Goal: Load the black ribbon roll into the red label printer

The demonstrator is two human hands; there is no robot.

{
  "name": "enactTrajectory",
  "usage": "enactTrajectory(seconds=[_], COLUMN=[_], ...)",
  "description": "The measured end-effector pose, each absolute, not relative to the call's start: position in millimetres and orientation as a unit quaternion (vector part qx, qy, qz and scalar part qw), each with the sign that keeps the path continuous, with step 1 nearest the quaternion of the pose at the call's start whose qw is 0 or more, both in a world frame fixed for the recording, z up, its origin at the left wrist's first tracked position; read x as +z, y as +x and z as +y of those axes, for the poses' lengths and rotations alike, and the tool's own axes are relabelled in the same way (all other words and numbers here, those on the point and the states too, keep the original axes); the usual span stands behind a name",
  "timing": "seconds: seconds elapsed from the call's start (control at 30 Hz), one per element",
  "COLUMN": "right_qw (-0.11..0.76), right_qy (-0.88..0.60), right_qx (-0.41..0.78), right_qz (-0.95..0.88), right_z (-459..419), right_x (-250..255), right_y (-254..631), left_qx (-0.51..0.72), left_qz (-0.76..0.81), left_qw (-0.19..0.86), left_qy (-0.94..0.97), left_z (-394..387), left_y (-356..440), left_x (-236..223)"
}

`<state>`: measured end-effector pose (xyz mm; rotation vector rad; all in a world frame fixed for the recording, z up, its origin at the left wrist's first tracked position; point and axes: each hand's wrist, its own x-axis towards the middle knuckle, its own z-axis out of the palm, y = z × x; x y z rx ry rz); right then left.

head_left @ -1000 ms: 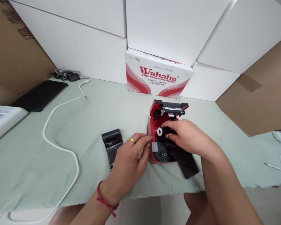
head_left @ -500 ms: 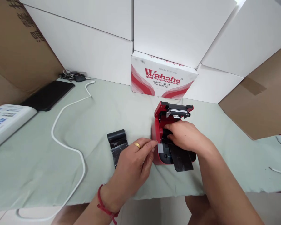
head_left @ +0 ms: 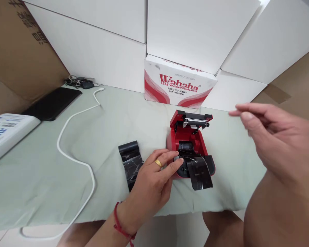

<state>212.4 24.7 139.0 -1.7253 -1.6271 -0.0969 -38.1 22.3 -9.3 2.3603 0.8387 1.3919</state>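
A red label printer [head_left: 170, 145] stands on the cloth with its lid [head_left: 177, 117] tilted up at the back. Inside sits a black roll [head_left: 185, 145], and its black strip [head_left: 200, 174] hangs out over the front edge. My left hand [head_left: 154, 176] grips the printer's left front rim, fingertips over the edge; its thumb is partly hidden. Raised in the air to the right of the printer is my right hand [head_left: 275, 133], blurred, fingers apart, with nothing visible in it. A second black roll [head_left: 128, 147], partly unrolled, lies left of the printer, its lower end close to my left hand.
Behind the printer stands a white-and-red Wahaha box [head_left: 180, 85] against white boxes. On the left are a white cable [head_left: 63, 132], a black tablet-like slab [head_left: 54, 103], keys [head_left: 82, 83] and a white device [head_left: 12, 133]. Cardboard [head_left: 28, 51] flanks the cloth-covered table.
My right hand has come out of the printer and moved up and right, leaving the black roll inside visible. The left fingers have shifted slightly further over the rim.
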Motion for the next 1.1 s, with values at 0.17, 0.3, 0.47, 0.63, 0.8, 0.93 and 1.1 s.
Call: enactTrajectory(seconds=[0.17,0.3,0.47,0.63,0.8,0.93,1.1], right_qw=[0.328,0.302,0.349,0.334,0.305,0.338,0.396], right_qy=[-0.652,-0.605,-0.565,-0.549,-0.557,-0.565,-0.553], right_qx=[0.044,0.115,0.090,0.053,0.070,0.121,0.163], right_qz=[-0.682,-0.727,-0.742,-0.764,-0.769,-0.742,-0.715], right_z=[69,76,60,32,-1,-13,-11], right_x=[113,88,77,71,51,31,23], right_y=[229,223,218,216,213,212,213], left_qx=[0.483,0.466,0.456,0.501,0.531,0.544,0.524], left_qz=[0.304,0.266,0.218,0.233,0.218,0.265,0.325], left_qw=[0.113,0.106,0.073,0.046,0.104,0.211,0.318], left_qy=[0.814,0.837,0.860,0.832,0.812,0.768,0.720], left_z=[19,11,1,-1,6,18,26], left_y=[-34,-23,-5,0,-8,-15,-14], left_x=[-5,-1,-6,-12,-9,-11,-12])
